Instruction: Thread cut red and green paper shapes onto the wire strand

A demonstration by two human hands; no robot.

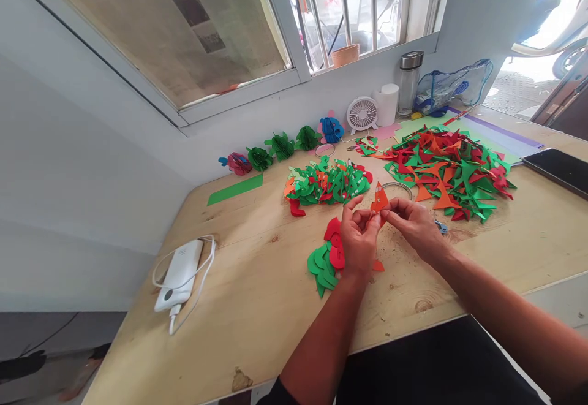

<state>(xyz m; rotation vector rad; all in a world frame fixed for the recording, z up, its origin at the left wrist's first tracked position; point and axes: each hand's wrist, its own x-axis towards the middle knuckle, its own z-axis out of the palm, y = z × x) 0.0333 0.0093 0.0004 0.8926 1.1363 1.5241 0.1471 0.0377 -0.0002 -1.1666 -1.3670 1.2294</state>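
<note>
Between my two hands, above the wooden table, is a small orange paper piece (379,199) with pale marks on it. My left hand (359,233) pinches its lower left side between thumb and fingers. From the right, my right hand (412,224) grips the same piece with closed fingertips. Below my left hand lie red paper cutouts (337,252) and green paper cutouts (322,267), partly covered by that hand. A pile of mostly green cutouts (340,183) with some red and orange sits just beyond. Behind my right hand a roll of tape or ring (399,185) shows in part.
A large heap of red, green and orange scraps (452,169) spreads at the right. Beyond it stand a glass bottle (408,86), a small fan (362,114) and a clear pouch (452,89). A phone (558,171) lies far right, a white power bank (180,273) with cable at left.
</note>
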